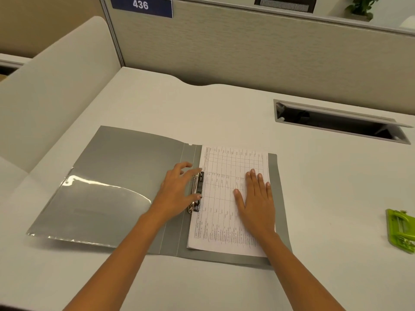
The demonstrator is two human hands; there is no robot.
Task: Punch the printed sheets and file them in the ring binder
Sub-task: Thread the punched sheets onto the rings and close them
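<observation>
In the head view, your ring binder (125,176) lies open and flat on the desk (224,108), with a clear pocket (101,198) on its left inside cover. The printed sheets (222,221) rest on the binder's right cover, their left edge against the metal clip (197,189) by the spine. Your left hand (177,189) sits over the spine with its fingers spread and only lightly bent. Its index tip touches the far end of the clip and its thumb tip touches the near part, and nothing is wrapped in the hand. Your right hand (256,198) lies palm down on the sheets, fingers straight and close together, pressing them flat. The green hole punch (400,230) stands well to the right of the binder, at the frame's edge. Beyond the binder, to its right, is an open cable tray (336,122).
</observation>
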